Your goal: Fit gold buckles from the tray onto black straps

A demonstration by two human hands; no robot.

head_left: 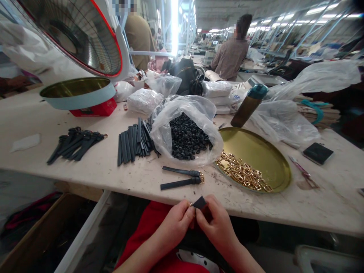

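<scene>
- I'm seeing the dark strap (200, 203) sitting between the left hand (179, 215) and the right hand (214, 217), just off the near edge of the bench (99, 174), above the lap (143, 222).
- Hands are meeting at the fingertips, both pinching the strap. A speck of gold metal (191, 205) is showing at the left fingertips; probably a buckle, mostly hidden.
- Main risk I'm flagging: only the pinch is supporting the piece. If a grip is slipping, strap or metal could be dropping into the lap or under the bench.
- Fingers are covering the joint, so I'm not able to check alignment; a twist could be passing unnoticed.
- Two gold-ended straps (179, 184) are lying just ahead; a hand sweeping forward could be knocking them.
- Gold buckles (241, 172) are lying heaped at the tray's (261, 148) near-left side; a bumped rim could be scattering them.
- Plastic bag (162, 140) is gaping beside the tray, full of black loops (186, 140); tugging the film could be spilling loops among buckles.
- What look like scissors (305, 173) are lying right of the tray; a blind reach could be catching a blade.
</scene>
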